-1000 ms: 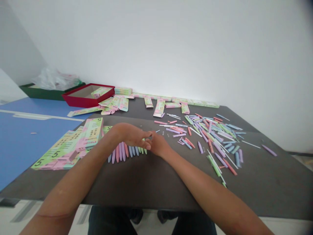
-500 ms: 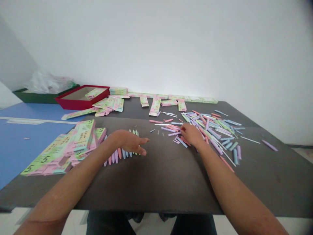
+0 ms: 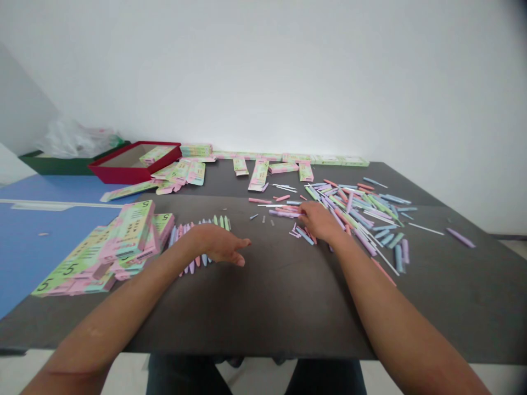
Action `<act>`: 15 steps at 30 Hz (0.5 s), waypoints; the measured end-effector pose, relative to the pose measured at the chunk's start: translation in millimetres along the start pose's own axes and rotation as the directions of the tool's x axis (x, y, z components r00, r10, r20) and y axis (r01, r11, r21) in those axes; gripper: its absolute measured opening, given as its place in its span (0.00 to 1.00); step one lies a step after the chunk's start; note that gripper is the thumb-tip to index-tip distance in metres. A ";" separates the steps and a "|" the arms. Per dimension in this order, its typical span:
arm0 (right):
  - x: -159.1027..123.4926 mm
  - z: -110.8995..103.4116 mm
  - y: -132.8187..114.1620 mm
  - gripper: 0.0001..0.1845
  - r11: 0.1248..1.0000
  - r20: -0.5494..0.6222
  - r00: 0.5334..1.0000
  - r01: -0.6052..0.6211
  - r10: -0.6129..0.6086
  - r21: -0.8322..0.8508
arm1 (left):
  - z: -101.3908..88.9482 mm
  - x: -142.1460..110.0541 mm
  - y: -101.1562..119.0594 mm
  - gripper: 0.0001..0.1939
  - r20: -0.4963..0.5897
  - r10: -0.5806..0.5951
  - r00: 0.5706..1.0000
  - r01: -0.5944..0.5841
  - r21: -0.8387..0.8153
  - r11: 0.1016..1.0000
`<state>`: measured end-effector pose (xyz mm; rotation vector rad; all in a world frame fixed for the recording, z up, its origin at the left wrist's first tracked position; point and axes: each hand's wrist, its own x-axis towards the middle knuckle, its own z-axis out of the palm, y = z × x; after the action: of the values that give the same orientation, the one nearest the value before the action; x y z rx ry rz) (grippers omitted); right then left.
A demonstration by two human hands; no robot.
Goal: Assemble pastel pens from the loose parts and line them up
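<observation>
My left hand (image 3: pixel 224 245) hovers palm down with fingers and thumb apart, holding nothing. Under and beside it lies a row of pastel pen-like sticks (image 3: pixel 192 267) in purple, pink, blue and green, partly covered by the hand and forearm. My right hand (image 3: pixel 318 220) is at the left edge of a loose pile of similar sticks (image 3: pixel 364 211), its fingers curled down. Purple sticks (image 3: pixel 284 213) lie right at its fingertips; whether one is gripped is hidden. Thin white rods (image 3: pixel 386 258) are mixed into the pile.
Printed boxes marked 5 (image 3: pixel 134 230) are stacked at the left. Behind them stand a red tray (image 3: pixel 123 174) and a green tray (image 3: pixel 49 165) with a plastic bag (image 3: pixel 78 140). More cartons (image 3: pixel 259 174) lie along the wall. Small scraps (image 3: pixel 263 219) lie mid-table; one purple stick (image 3: pixel 460 237) lies far right.
The view has shifted slightly. My right hand has moved a little left and away from me, and purple sticks near its fingertips now lie closer together. My left hand stays spread over the row.
</observation>
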<state>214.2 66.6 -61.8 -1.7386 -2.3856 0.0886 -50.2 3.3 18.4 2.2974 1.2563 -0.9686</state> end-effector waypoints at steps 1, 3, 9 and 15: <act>-2.1 -1.8 -0.8 0.09 0.999 -0.020 0.999 0.025 -0.025 0.033 | -0.7 -0.9 2.2 0.37 0.020 0.001 1.000 -0.001 0.007 1.000; -7.1 -4.7 -3.5 0.06 0.989 -0.041 0.996 0.085 -0.081 0.118 | -2.0 -2.6 6.3 0.37 0.033 0.014 0.999 -0.015 0.019 1.000; -22.2 -16.7 -19.7 0.05 0.901 -0.084 0.971 0.240 -0.224 0.361 | -8.7 -9.5 11.1 0.36 0.006 0.041 0.999 -0.041 0.000 0.999; -35.0 -29.5 -53.2 0.06 0.700 -0.136 0.931 0.345 -0.338 0.625 | -21.8 -5.3 14.5 0.44 -0.182 0.049 0.982 -0.053 -0.017 0.998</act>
<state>180.2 15.0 -28.5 -0.9562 -2.2320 0.7463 -31.3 4.9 37.2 2.4333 1.2636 -0.7385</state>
